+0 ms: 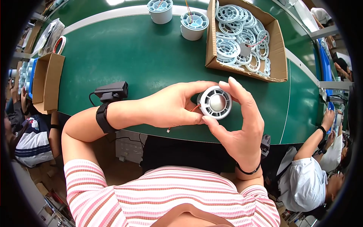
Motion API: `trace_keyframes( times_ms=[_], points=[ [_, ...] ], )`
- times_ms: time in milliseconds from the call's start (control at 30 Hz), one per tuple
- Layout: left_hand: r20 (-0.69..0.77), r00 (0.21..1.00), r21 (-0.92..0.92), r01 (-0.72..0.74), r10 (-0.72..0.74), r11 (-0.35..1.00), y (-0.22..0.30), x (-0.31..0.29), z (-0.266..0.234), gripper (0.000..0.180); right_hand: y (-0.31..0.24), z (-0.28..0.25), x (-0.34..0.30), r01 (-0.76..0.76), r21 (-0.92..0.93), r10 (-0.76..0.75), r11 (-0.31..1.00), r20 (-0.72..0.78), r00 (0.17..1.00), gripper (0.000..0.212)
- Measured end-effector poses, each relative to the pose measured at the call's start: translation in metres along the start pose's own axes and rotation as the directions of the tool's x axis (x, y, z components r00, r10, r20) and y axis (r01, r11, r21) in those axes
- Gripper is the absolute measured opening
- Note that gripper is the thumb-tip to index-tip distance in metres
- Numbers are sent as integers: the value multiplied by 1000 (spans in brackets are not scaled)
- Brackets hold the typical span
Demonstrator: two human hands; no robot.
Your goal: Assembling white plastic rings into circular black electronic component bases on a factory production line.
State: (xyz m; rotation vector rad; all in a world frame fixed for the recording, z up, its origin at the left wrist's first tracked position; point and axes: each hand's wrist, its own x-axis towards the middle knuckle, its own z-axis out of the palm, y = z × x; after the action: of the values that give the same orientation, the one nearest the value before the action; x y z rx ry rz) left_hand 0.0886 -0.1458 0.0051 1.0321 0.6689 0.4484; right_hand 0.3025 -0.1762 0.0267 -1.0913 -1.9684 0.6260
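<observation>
Between my two hands, above the near edge of the green table, is a small round fan motor (217, 103) with a pale slotted ring and a silvery domed centre. My left hand (177, 104) grips its left side, with thumb and index finger closed round it. Thin red wires (196, 108) come out beside my left fingers, and a small white plug (168, 130) hangs below that hand. My right hand (242, 121) curves round the right side, its thumb at the lower rim and its fingertips at the upper rim.
A cardboard box (278, 49) of pale blue slotted rings stands at the far right. Left of it are two white-and-blue cylindrical housings (193, 33) (160, 17) with wires. Another cardboard box (49, 81) sits at the left edge. Co-workers (306, 178) sit on both sides.
</observation>
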Motion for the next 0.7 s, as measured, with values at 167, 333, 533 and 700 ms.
trace_keyframes(
  times_ms=[167, 333, 533, 700],
  points=[
    [12, 999, -39, 38, -38, 998, -1, -1, -2, 77, 4, -3, 0, 9, 20, -10, 1000, 29, 1000, 72],
    [35, 999, -75, 33, -31, 997, -2, 0, -2, 77, 1, -5, -2, -30, -58, 32, 998, 40, 999, 68],
    [75, 996, -114, 55, -47, 992, 0, 1, -4, 76, 0, -11, 2, -7, -130, 17, 991, 79, 997, 64],
    [94, 994, -118, 58, -47, 991, 3, 2, -9, 75, 2, -9, 0, -13, -113, 23, 993, 84, 996, 60]
  ],
)
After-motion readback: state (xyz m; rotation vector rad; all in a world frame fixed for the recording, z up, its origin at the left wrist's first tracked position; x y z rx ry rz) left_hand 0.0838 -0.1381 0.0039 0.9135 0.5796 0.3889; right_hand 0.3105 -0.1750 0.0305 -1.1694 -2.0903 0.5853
